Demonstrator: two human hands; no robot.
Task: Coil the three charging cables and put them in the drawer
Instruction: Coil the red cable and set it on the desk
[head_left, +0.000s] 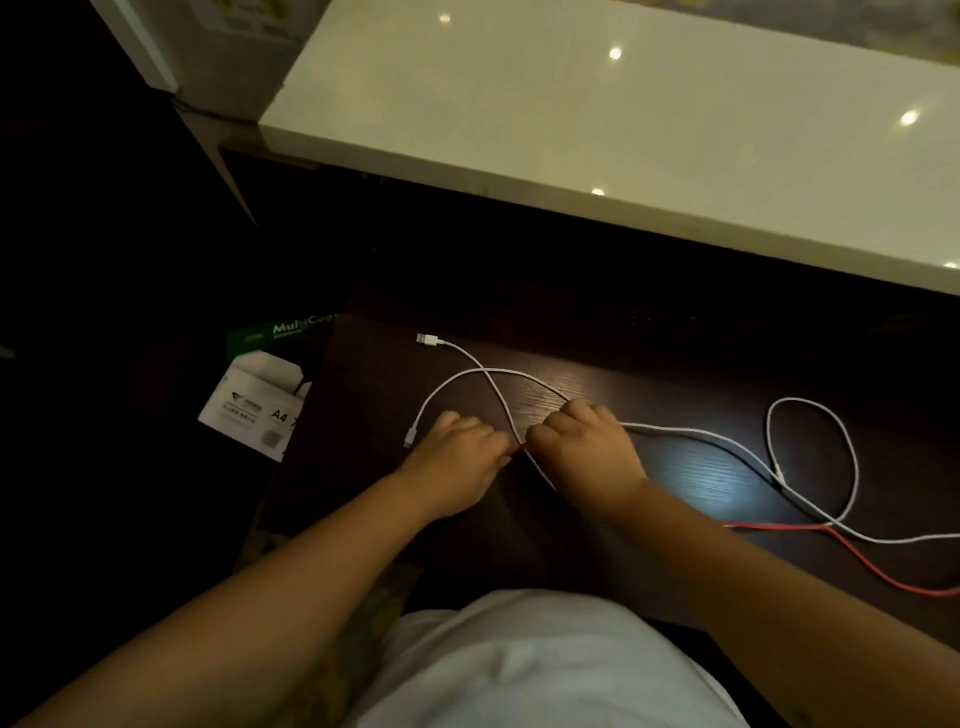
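Seen from above, two bare hands rest close together on a dark wood-grain table (597, 519), near its left edge. The left hand (457, 462) and the right hand (584, 449) both lie knuckles up with fingers curled down, pinching a white charging cable (488, 373) at the narrow gap between them. Ahead of the hands this cable crosses itself in a loose loop; its USB plug (428, 340) lies farther forward and to the left, and a small connector (410, 438) sits just left of the left hand. To the right of the right hand, a second white cable (810, 402) forms an open loop, with a black cable (727, 447) running alongside and a red cable (883, 571) trailing toward the table's right side. Bare tabletop lies between the right hand and that loop. Beyond the hands stands a pale glossy counter (519, 130), its edge running diagonally. Left of the table, lower down, sits a box of A4 copy paper (260, 405).
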